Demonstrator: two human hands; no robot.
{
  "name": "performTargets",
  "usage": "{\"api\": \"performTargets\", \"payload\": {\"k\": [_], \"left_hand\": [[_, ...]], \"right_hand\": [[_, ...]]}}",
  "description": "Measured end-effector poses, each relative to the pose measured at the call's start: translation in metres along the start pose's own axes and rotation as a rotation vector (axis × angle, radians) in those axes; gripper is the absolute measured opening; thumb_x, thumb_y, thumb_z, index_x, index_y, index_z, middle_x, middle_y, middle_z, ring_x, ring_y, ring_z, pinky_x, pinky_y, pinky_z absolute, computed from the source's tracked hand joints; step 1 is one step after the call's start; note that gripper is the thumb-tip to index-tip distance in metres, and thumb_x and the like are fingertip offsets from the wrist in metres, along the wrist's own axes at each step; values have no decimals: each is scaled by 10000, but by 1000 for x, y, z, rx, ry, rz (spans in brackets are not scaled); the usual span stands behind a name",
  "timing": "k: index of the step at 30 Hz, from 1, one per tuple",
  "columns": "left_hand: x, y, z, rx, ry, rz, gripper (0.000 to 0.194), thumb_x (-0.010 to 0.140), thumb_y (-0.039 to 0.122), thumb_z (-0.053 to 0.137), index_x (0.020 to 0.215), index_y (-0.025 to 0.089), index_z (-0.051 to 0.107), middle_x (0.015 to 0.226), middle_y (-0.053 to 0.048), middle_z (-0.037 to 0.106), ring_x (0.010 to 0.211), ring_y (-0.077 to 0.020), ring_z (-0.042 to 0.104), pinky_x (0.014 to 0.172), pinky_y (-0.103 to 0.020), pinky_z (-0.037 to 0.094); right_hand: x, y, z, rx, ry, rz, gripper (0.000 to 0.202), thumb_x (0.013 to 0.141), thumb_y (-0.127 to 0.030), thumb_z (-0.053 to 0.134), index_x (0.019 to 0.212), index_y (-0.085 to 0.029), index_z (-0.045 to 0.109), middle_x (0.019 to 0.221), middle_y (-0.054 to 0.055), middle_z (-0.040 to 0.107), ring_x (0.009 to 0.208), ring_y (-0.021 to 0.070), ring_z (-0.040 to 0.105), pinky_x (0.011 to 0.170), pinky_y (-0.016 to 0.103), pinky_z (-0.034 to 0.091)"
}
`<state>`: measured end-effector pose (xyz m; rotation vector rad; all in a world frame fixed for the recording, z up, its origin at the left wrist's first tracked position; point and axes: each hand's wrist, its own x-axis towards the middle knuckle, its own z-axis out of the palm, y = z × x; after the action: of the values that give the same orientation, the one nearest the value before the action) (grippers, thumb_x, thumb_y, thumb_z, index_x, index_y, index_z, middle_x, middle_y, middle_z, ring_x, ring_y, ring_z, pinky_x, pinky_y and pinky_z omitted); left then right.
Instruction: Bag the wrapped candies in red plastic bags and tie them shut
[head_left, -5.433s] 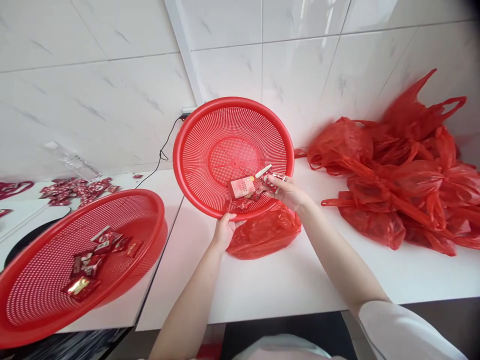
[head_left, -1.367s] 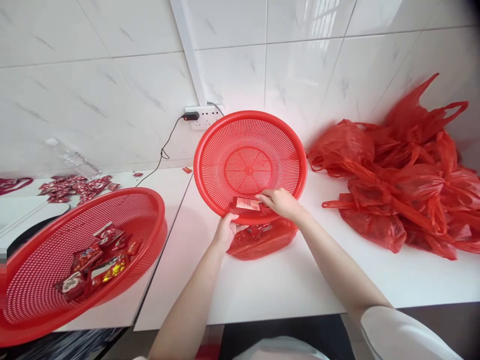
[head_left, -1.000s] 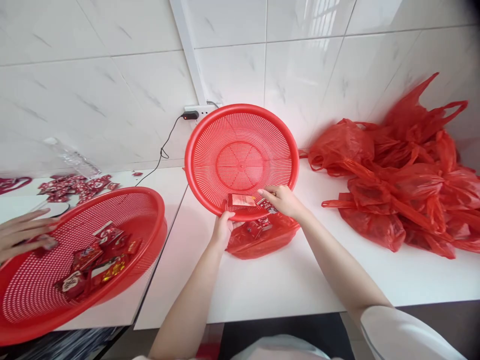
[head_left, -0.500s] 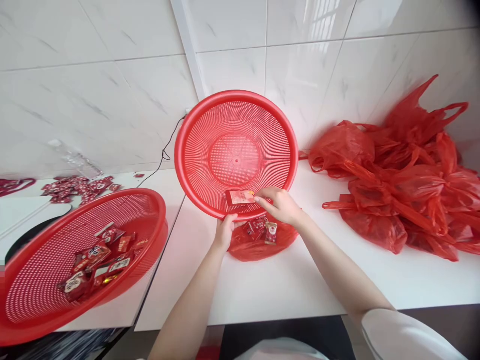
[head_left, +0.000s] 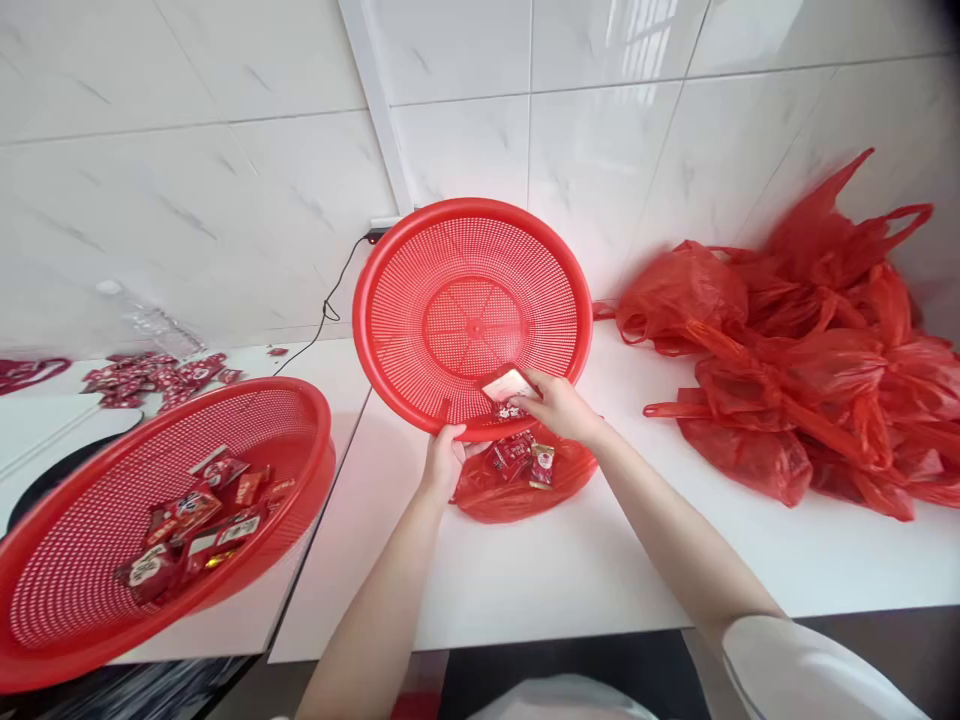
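In front of me a round red plastic mesh basket (head_left: 474, 240) is tipped so that its inside faces me. At its lower rim is my left hand (head_left: 444, 460), closed, thumb over the edge and the other fingers underneath. My right hand (head_left: 559, 408) is closed on a small packet (head_left: 504, 384) with a pale face, just inside the lower rim. Against that packet lies a red snack packet (head_left: 507, 410); whether my fingers also grip it I cannot tell. Below the rim, an open red plastic bag (head_left: 491, 505) holds several small packets, including a red and gold one (head_left: 541, 466).
On the left a second red basket (head_left: 45, 640) holds several red packets (head_left: 184, 515). Behind it lies a pile of small red packets (head_left: 154, 376) near a clear bottle (head_left: 154, 325). Filled red bags (head_left: 757, 450) are heaped at the right. A black cable (head_left: 330, 305) runs along the wall.
My right hand has lifted and tilted the pale-faced packet to the right, and a red packet now shows beneath it. The basket's top has dropped slightly.
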<state>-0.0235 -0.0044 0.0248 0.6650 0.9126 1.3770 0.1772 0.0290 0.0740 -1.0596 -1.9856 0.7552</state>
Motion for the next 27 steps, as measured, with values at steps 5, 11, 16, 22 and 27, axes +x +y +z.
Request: {"api": "performTargets", "payload": {"k": [5,11,16,22,27], "left_hand": [[4,0,-5,-14,13,9,308,676,230,616,976,160,599,1072,-78,694,1016,-262,654,842,-438,568],[7,3,-7,-19,9,50,332,677,226,622,996,138,602,1108,-117,686,1053,-288,649,847,-433,562],[6,6,-7,-10,43,103,341,653,210,619,986,143,595,1087,-113,688,1016,-292,667,813,-434,565],[6,7,-7,-12,51,83,367,660,228,617,1015,138,594,988,-103,710,869,-260,696,739,-398,568],[8,15,-13,-93,67,82,255,689,245,619,930,161,606,853,-29,708,697,-153,665,615,-258,540]], "right_hand": [[2,6,-6,106,64,47,229,815,-286,622,1000,-152,634,880,26,697,780,185,626,731,295,470],[-2,-11,-20,234,-99,36,233,833,-358,610,924,-145,636,824,18,655,749,165,585,680,264,444],[-4,-13,-23,196,-133,69,313,878,-430,535,720,-161,548,638,-36,493,587,105,438,559,234,355],[-5,-12,-20,83,-242,30,322,853,-435,583,676,-166,574,615,-37,540,570,101,476,549,228,356],[-5,-12,-28,-90,-57,301,502,896,-571,471,642,-165,622,672,59,677,632,165,622,659,290,471]]}}
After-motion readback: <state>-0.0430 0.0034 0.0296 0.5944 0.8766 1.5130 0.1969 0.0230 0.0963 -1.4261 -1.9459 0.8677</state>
